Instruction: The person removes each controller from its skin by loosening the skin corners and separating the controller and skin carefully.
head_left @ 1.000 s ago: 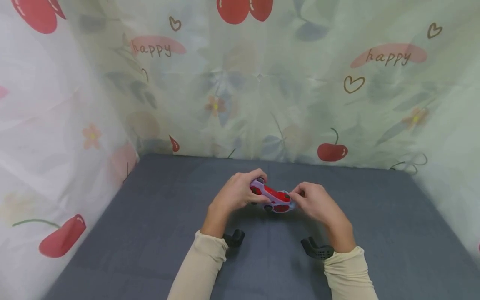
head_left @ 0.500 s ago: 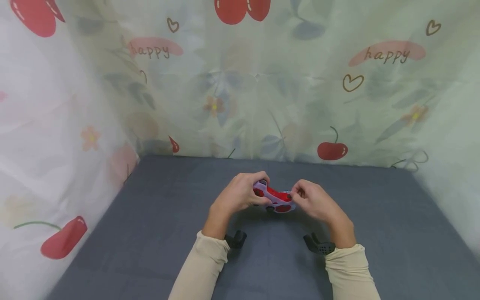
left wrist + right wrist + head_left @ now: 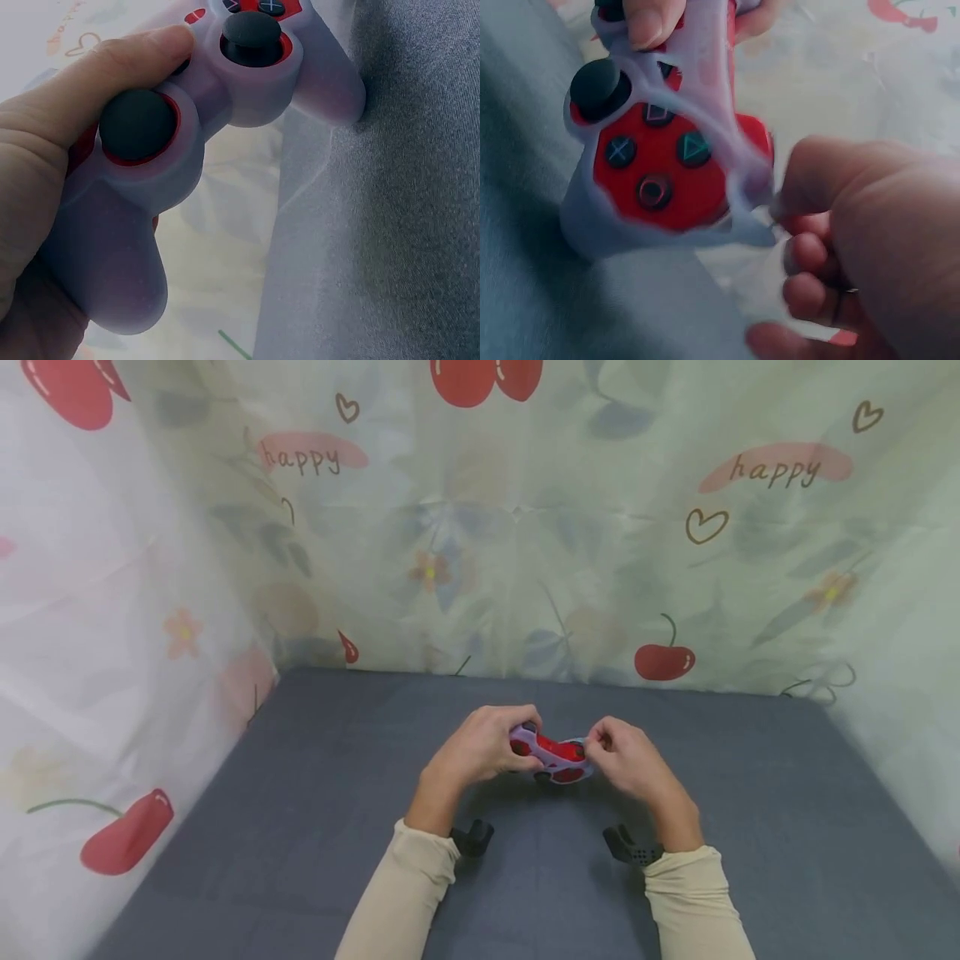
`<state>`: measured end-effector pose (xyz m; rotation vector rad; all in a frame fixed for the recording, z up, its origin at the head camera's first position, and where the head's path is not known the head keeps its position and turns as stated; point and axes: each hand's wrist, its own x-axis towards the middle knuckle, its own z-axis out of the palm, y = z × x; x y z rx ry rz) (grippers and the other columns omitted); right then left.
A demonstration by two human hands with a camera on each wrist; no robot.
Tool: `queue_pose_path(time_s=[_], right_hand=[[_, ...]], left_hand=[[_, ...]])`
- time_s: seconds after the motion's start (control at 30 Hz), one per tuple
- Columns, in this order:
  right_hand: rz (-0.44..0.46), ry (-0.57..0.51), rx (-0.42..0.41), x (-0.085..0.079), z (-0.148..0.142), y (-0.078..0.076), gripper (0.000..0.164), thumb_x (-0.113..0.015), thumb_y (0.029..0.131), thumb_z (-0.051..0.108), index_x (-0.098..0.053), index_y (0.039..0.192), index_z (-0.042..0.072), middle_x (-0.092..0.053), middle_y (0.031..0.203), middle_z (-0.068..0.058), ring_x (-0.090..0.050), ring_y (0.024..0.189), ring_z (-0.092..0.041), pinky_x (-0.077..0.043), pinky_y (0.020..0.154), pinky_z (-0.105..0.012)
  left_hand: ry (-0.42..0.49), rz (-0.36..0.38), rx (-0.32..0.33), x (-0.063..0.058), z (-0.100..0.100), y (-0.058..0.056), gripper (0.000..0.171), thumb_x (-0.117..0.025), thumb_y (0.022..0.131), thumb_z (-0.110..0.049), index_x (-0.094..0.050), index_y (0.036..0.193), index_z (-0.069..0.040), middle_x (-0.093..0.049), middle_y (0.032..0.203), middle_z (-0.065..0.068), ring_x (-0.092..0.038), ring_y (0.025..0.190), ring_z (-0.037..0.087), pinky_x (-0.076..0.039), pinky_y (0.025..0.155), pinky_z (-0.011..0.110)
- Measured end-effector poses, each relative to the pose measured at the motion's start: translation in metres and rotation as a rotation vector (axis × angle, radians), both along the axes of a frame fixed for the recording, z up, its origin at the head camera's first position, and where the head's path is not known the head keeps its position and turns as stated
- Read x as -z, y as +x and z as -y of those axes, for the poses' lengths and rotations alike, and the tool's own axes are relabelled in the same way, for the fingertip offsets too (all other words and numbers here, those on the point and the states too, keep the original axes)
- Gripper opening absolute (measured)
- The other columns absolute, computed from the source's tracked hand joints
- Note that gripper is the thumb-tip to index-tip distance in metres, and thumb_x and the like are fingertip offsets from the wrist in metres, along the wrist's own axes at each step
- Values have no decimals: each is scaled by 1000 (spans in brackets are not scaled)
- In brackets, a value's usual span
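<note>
A red game controller in a translucent lilac silicone cover is held above the grey cloth. My left hand grips its left end, thumb across the face beside one of the black thumbsticks. My right hand is at the other end, its thumb and forefinger pinching the cover's edge. In the right wrist view the cover is drawn out toward those fingertips, and the red face with its symbol buttons shows through its opening. The left hand's other fingers are mostly hidden behind the controller.
Dark grey cloth covers the table. Pale curtains printed with cherries and flowers stand behind it and at both sides. A black wrist mount juts inward from the left wrist, and another black mount from the right.
The left hand and controller have shifted slightly to the right. The right hand keeps its pinch at the cover's edge, with only small movements of fingers and wrist.
</note>
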<state>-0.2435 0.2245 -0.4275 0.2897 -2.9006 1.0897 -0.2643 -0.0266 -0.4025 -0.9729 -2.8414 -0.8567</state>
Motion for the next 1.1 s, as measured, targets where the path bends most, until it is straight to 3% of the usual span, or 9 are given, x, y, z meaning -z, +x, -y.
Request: queue_pose_path(time_s=[0.2,0.5,0.6,0.83,1.0,1.1], right_hand=[[62,11,22,7,-5,-3,14,-56,98,17,-62,100,5,-62,88,-8,-52,75,-19,-45,65,-31],[230,11,-58,-1,-9,-1,16,-59,98,20,-64,100,6,-61,91,-7,-54,84,-20,-47,71,-31],[241,0,-66,-3,-8,0,16,-59,99,21,-64,101,6,-61,91,-7,-54,84,-20,-47,71,-31],[169,-88,-37,-11,-4,6,28,-57,105,35,-63,112,8,-58,80,-6,-54,73,-20,-47,67,-33],[28,-230,-33,-22,2,10,40,-49,108,40,-61,126,6,-63,96,-15,-64,83,-24,-56,80,-36],[-65,-256,-32,-27,7,12,39,-54,106,36,-61,131,7,-67,107,-15,-68,88,-25,-58,82,-32]], left_hand=[[-25,-17,18,-1,-3,1,36,-87,82,-36,-62,106,-30,-66,94,-11,-59,82,9,-51,70,22],[-9,88,-53,1,-1,-1,42,-88,80,-38,-62,113,-33,-66,105,-8,-60,91,11,-54,75,28],[11,107,-58,1,1,-1,43,-88,80,-38,-63,115,-32,-66,105,-7,-60,90,12,-53,74,28],[200,118,-97,3,6,-1,41,-87,80,-41,-60,110,-32,-69,96,-7,-62,74,12,-52,64,28],[414,136,-161,-4,9,0,43,-87,80,-43,-60,111,-30,-69,91,-4,-66,71,14,-56,64,32],[485,138,-185,-10,11,2,45,-85,80,-47,-60,112,-27,-70,87,-3,-67,68,15,-57,64,33]])
